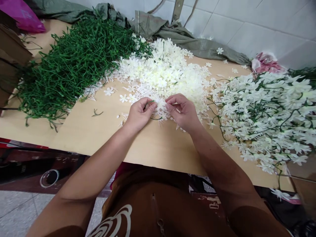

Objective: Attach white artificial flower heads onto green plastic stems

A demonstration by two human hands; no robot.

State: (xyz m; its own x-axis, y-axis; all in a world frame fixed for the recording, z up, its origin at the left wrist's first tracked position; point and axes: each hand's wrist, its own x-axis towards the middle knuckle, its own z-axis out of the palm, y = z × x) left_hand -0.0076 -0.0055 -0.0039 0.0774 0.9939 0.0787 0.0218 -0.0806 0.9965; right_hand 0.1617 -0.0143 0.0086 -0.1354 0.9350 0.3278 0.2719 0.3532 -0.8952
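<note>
Near the middle of the board, my left hand [140,113] is closed in a pinch on a thin green stem, which curves out below the fingers. My right hand [182,111] is closed too, its fingertips at a white flower [161,104] between the two hands. Just behind them lies a heap of loose white flowers [163,70]. To the left is a large pile of green stems [76,62]. On the right, white flowers on green stems [269,112] form another pile.
The wooden board [98,138] lies under the piles. A grey-green cloth [197,46] runs along the tiled wall. A pink bag [23,14] is at the far left, above a cardboard box [12,56]. A short green stem piece [97,113] lies left of my hands.
</note>
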